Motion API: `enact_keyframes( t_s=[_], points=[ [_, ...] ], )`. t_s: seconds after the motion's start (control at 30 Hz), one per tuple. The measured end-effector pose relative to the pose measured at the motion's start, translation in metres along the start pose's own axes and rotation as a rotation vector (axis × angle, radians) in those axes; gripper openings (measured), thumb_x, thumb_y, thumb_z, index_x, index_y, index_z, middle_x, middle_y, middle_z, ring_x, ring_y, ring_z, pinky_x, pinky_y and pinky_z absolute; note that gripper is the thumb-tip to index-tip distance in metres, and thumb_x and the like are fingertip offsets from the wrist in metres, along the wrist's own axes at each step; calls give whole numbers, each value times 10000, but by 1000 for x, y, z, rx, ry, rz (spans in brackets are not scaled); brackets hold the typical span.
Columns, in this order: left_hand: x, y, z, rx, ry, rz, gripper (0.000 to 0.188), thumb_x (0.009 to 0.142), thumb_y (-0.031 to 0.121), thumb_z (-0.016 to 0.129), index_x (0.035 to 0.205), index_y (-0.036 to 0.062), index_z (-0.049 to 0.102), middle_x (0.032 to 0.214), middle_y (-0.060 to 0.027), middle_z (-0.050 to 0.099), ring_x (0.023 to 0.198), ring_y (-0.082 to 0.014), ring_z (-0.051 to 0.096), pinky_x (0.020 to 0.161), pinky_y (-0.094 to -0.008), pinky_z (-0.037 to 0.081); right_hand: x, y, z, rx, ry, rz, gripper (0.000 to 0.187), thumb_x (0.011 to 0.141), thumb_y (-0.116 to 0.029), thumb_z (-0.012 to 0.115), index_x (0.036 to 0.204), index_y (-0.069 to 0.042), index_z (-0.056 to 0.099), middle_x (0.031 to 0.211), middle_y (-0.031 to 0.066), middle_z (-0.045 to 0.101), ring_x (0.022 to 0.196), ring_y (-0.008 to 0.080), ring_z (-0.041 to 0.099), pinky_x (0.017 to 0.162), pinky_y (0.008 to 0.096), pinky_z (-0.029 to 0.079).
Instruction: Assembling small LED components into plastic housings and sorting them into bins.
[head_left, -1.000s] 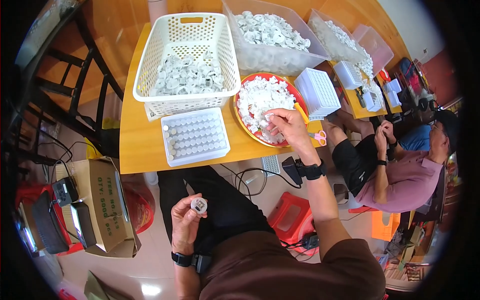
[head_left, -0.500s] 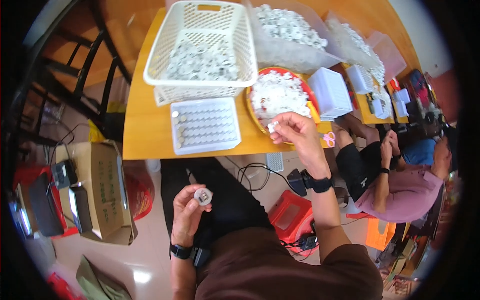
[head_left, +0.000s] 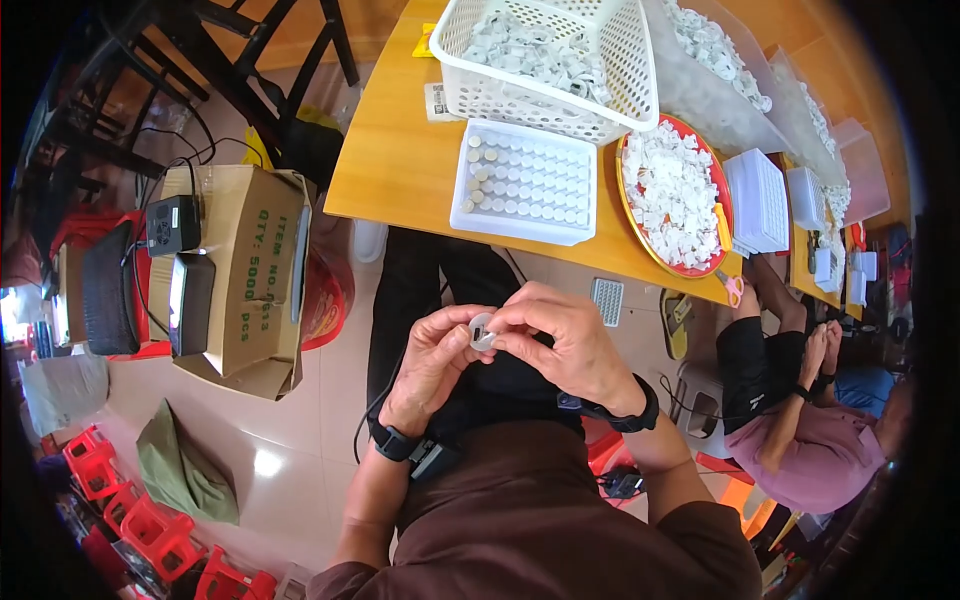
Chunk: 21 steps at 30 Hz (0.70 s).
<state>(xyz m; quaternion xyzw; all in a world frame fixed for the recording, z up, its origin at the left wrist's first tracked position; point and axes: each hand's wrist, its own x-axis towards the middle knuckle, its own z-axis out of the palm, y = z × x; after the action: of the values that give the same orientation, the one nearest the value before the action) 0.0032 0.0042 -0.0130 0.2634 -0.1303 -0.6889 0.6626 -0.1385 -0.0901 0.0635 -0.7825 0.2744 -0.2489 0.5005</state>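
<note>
Above my lap, my left hand (head_left: 432, 362) pinches a small round whitish plastic piece (head_left: 479, 326), with dark and metal bits inside it, between thumb and fingers. From the other side my right hand (head_left: 568, 345) meets it, thumb and fingertips closed at its open face on a small white part, mostly hidden by the fingers. On the table beyond lies a white tray (head_left: 520, 230) with rows of round pockets; several at its left end hold small round pieces. To its right is a red round plate (head_left: 716, 180) heaped with small white parts (head_left: 672, 195).
A white perforated basket (head_left: 530, 118) of parts and clear bins (head_left: 690, 75) stand at the table's back. Stacked white trays (head_left: 757, 200) and pink scissors (head_left: 734, 291) are at the right. A cardboard box (head_left: 240, 280) stands left; a person in pink (head_left: 800, 450) sits right.
My right hand has come from beside the plate with a small white part to my left hand. The left hand has risen toward the middle with the round piece. The view has shifted left.
</note>
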Motion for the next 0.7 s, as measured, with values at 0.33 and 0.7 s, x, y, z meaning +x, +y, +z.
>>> enact_keyframes(
  t_s=[0.33,0.7],
  points=[
    [-1,-1,-4,-25,-33,-38,291,869,188,603,1093,3,591,969,-82,624,812,-135,598,712,-267,512,1,1,1,13,-36,5,111,765,16,646,862,5,593,763,80,562,643,182,620,555,275,489],
    [0,-2,2,-9,-15,-56,268,866,148,600,1092,4,597,966,-81,632,824,-128,603,709,-255,510,-4,4,3,-142,13,-21,173,702,20,695,846,-51,634,782,55,562,643,188,593,574,278,467]
  ],
)
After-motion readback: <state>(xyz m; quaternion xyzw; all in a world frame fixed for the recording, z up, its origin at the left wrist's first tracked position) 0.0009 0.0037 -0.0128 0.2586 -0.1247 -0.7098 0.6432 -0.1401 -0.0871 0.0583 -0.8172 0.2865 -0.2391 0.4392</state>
